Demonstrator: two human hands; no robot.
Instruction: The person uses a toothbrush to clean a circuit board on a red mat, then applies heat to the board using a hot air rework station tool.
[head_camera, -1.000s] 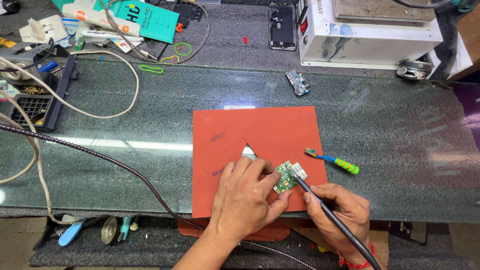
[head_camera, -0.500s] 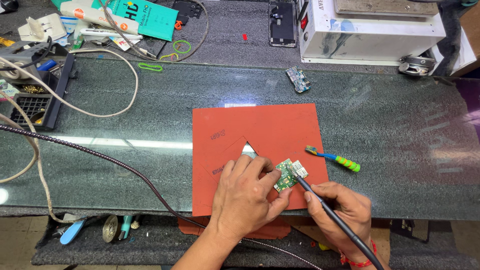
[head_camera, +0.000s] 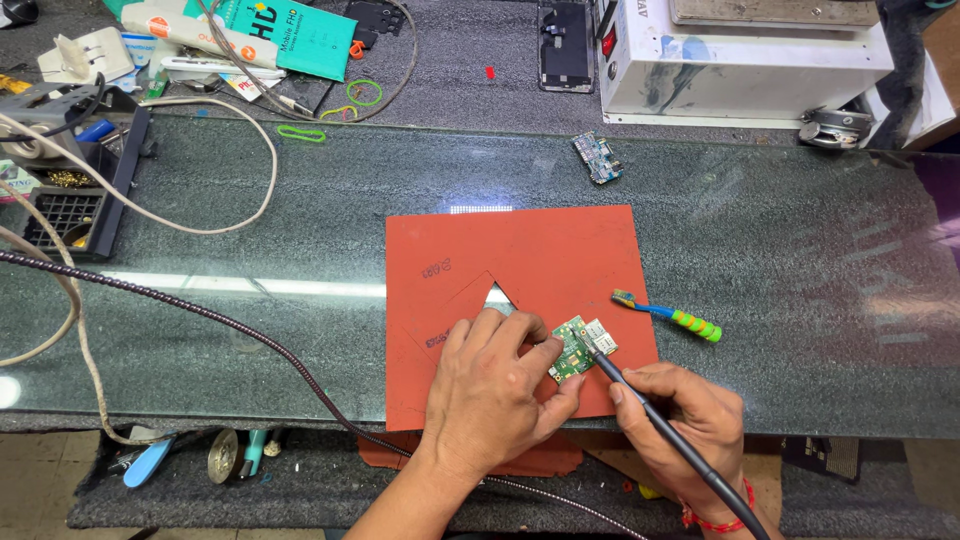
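A small green circuit board (head_camera: 578, 349) lies on a red silicone mat (head_camera: 540, 260) near its front right corner. My left hand (head_camera: 492, 392) presses down on the mat and pinches the board's left side between thumb and fingers. My right hand (head_camera: 686, 422) grips a thin black soldering iron (head_camera: 650, 412) like a pen, with its tip touching the board's right end by a metal connector. The iron's cable runs off the bottom right.
A blue and green toothbrush (head_camera: 668, 315) lies right of the mat. A second small circuit board (head_camera: 597, 157) sits behind the mat. A white machine (head_camera: 745, 55) and a phone (head_camera: 567, 45) stand at the back. A braided cable (head_camera: 240, 335) crosses the glass from the left.
Both hands and the board hold their places. The camera view has shifted slightly; nothing else moved.
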